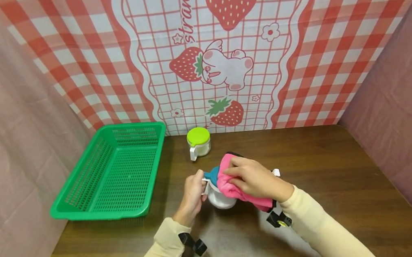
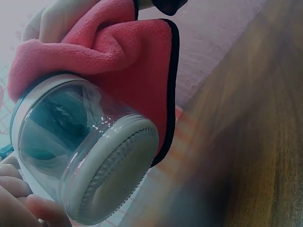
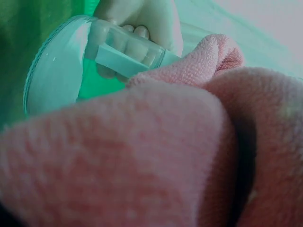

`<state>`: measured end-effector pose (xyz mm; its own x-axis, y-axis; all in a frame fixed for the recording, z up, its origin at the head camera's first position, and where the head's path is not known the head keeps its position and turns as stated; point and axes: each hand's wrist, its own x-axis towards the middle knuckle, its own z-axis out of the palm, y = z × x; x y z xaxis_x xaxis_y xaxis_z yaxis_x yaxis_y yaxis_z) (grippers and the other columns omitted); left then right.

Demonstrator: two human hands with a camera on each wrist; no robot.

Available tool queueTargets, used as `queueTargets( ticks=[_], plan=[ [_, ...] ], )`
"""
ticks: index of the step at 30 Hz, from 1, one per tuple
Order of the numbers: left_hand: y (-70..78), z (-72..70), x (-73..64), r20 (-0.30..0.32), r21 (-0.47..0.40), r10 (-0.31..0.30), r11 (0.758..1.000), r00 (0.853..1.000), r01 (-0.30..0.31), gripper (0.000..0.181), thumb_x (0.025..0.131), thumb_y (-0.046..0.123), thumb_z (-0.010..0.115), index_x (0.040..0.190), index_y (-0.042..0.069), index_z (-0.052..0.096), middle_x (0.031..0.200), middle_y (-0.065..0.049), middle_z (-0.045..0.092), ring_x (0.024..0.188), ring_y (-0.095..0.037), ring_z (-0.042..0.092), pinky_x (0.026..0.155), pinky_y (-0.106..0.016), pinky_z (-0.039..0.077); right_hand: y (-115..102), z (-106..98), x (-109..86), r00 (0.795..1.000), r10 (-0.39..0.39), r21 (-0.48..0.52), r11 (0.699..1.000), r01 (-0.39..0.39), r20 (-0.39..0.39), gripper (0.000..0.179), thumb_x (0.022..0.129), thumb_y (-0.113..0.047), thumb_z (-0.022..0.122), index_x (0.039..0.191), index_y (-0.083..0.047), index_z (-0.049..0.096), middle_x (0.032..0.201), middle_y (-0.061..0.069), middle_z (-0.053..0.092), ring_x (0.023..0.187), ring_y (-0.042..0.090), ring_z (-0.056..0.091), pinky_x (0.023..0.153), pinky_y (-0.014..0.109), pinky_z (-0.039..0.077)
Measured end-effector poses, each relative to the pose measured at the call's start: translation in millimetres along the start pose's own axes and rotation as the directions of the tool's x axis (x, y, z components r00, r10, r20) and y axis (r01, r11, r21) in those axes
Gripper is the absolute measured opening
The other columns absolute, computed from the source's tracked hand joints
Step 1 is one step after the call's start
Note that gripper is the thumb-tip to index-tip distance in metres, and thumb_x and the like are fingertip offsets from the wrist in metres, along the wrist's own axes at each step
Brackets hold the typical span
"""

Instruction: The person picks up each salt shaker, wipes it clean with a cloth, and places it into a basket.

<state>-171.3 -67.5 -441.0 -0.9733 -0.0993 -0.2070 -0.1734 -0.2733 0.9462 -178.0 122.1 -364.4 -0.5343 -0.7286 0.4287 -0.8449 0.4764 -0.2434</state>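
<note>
My left hand (image 1: 191, 194) grips the white handle of a clear seasoning jar (image 1: 221, 200) with a blue lid (image 1: 213, 175). White granules lie inside the jar, and its underside shows in the left wrist view, so it is held off the table. With bent fingers my right hand (image 1: 254, 178) holds a pink cloth (image 1: 228, 185) against the lid and the jar's upper side. The cloth has a black edge (image 2: 173, 71) and hangs down beside the glass. In the right wrist view the cloth (image 3: 113, 161) hides most of the jar (image 3: 57, 71).
A similar jar with a lime-green lid (image 1: 198, 136) stands farther back on the wooden table (image 1: 311, 156). At the left is a green plastic basket (image 1: 152, 174). A white handle-like piece (image 1: 276, 172) pokes out behind the right wrist; the rest of it is hidden.
</note>
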Motion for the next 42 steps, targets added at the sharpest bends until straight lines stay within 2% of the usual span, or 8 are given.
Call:
queueTargets(
  ticks=[6, 13, 21, 32, 37, 42],
  plan=[
    [-1.1, 1.9, -1.9, 0.003, 0.05, 0.003, 0.999, 1.0, -0.003, 0.032, 0.08, 0.013, 0.044, 0.049, 0.021, 0.039, 0.041, 0.014, 0.027, 0.036, -0.002, 0.027, 0.034, -0.018, 0.026, -1.5, 1.0, 2.3, 1.0, 0.023, 0.0, 1.0, -0.023, 0.02, 0.01, 0.084, -0.01, 0.071, 0.093, -0.013, 0.073, 0.081, -0.003, 0.054, 0.07, 0.008, 0.048, 0.064, 0.022, 0.043],
    [-0.3, 3.7, -5.5, 0.028, 0.101, 0.033, 0.994, 0.999, -0.036, 0.029, 0.08, 0.011, 0.044, 0.053, 0.019, 0.038, 0.044, 0.013, 0.024, 0.037, -0.002, 0.025, 0.034, -0.017, 0.026, 1.0, 2.4, 3.2, 0.998, 0.061, 0.001, 0.998, -0.061, 0.028, 0.015, 0.084, -0.01, 0.071, 0.098, -0.011, 0.075, 0.084, -0.002, 0.058, 0.074, 0.009, 0.052, 0.067, 0.023, 0.046],
    [-0.1, 6.4, -9.4, 0.071, 0.134, 0.062, 0.988, 0.996, -0.071, 0.023, 0.082, 0.009, 0.044, 0.06, 0.014, 0.049, 0.045, 0.012, 0.026, 0.038, -0.002, 0.026, 0.035, -0.018, 0.026, 9.1, 2.8, 4.0, 0.996, 0.083, 0.021, 0.996, -0.083, 0.018, 0.016, 0.083, -0.007, 0.07, 0.097, -0.01, 0.075, 0.087, -0.002, 0.062, 0.077, 0.01, 0.055, 0.07, 0.026, 0.048],
    [0.0, 9.6, -13.3, 0.115, 0.171, 0.087, 0.98, 0.99, -0.106, 0.029, 0.082, 0.008, 0.044, 0.054, 0.017, 0.041, 0.043, 0.015, 0.025, 0.034, -0.001, 0.025, 0.035, -0.017, 0.024, 19.4, 1.9, 3.1, 0.991, 0.134, 0.038, 0.99, -0.135, 0.017, 0.016, 0.083, -0.005, 0.07, 0.098, -0.006, 0.075, 0.082, 0.0, 0.058, 0.073, 0.012, 0.053, 0.066, 0.025, 0.046],
    [-0.4, 9.9, -13.3, 0.117, 0.19, 0.093, 0.975, 0.989, -0.114, 0.03, 0.081, 0.009, 0.045, 0.052, 0.018, 0.042, 0.042, 0.015, 0.026, 0.033, -0.001, 0.026, 0.034, -0.017, 0.025, 23.9, 1.3, 1.1, 0.989, 0.145, 0.031, 0.989, -0.145, 0.011, 0.019, 0.083, -0.004, 0.069, 0.1, -0.005, 0.075, 0.081, 0.001, 0.058, 0.072, 0.012, 0.054, 0.066, 0.027, 0.047],
    [1.9, 10.3, -13.9, 0.105, 0.201, 0.109, 0.971, 0.989, -0.128, 0.03, 0.081, 0.008, 0.046, 0.052, 0.016, 0.043, 0.042, 0.015, 0.027, 0.031, -0.001, 0.026, 0.033, -0.017, 0.024, 28.3, 0.4, -2.4, 0.984, 0.176, 0.038, 0.984, -0.176, 0.014, 0.017, 0.082, -0.004, 0.069, 0.098, -0.006, 0.074, 0.078, 0.0, 0.055, 0.069, 0.011, 0.05, 0.063, 0.025, 0.044]
  ],
)
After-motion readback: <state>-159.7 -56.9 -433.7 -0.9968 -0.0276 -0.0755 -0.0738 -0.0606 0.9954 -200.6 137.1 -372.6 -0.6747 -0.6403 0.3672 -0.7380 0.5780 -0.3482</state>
